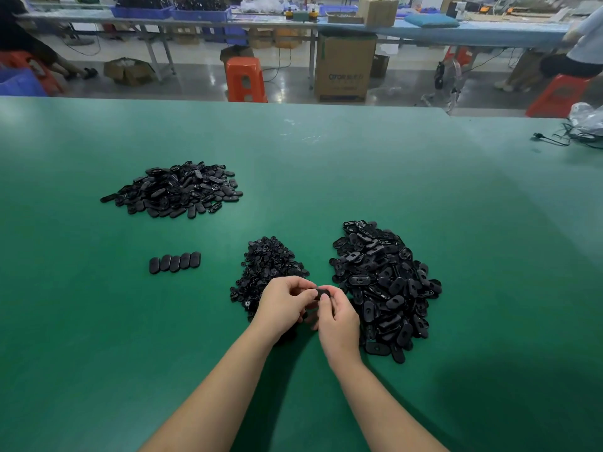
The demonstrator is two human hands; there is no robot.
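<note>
The 2 forearms converge, left hand (287, 305) and right hand (337, 321) meeting, fingers (293, 285) curled, seemingly pinching.

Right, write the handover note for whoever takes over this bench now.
Hands: left hand and right hand both pinch one black oval piece between them, above the green table.
Parts: pile of small bits just beyond the left hand; big pile of oval pieces at the right.
Done: row of five pieces at the left; the far left pile is probably finished too.
Left: the piece in hand, then seemingly the big pile.
</note>
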